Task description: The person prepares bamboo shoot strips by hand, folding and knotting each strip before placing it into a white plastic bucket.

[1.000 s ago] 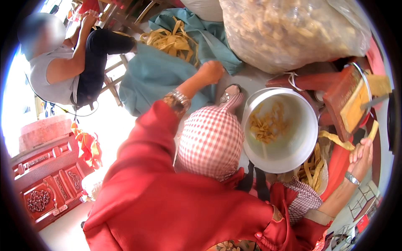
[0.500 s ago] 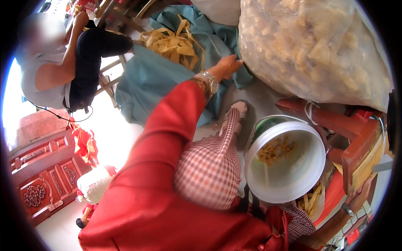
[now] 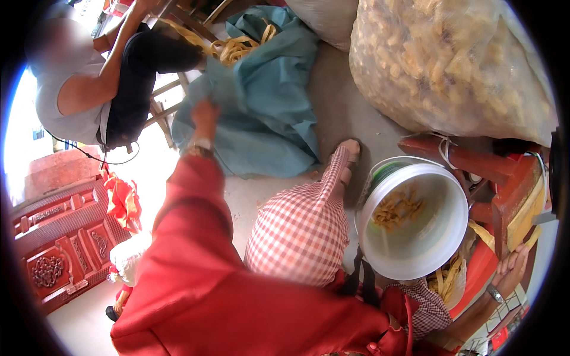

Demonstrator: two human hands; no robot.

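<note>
Two hands work here, and they are far from each other. The left hand (image 3: 205, 118), in a red sleeve, is stretched out to the teal cloth (image 3: 261, 118) that lies crumpled on the concrete floor (image 3: 344, 107). Its fingers rest on the near left edge of the cloth and seem to pinch a fold, but the hand is blurred, so I cannot tell if they really close on it. The yellow strips (image 3: 234, 47) lie on the cloth just beyond this hand, up and a little to the right of it. They form a loose tangled heap of long, flat, pale ribbons, with no clear long axis. The left hand is much nearer to them. The right hand (image 3: 510, 267) is well apart from the cloth, beside the white bucket (image 3: 415, 249), with fingers open and holding nothing.
</note>
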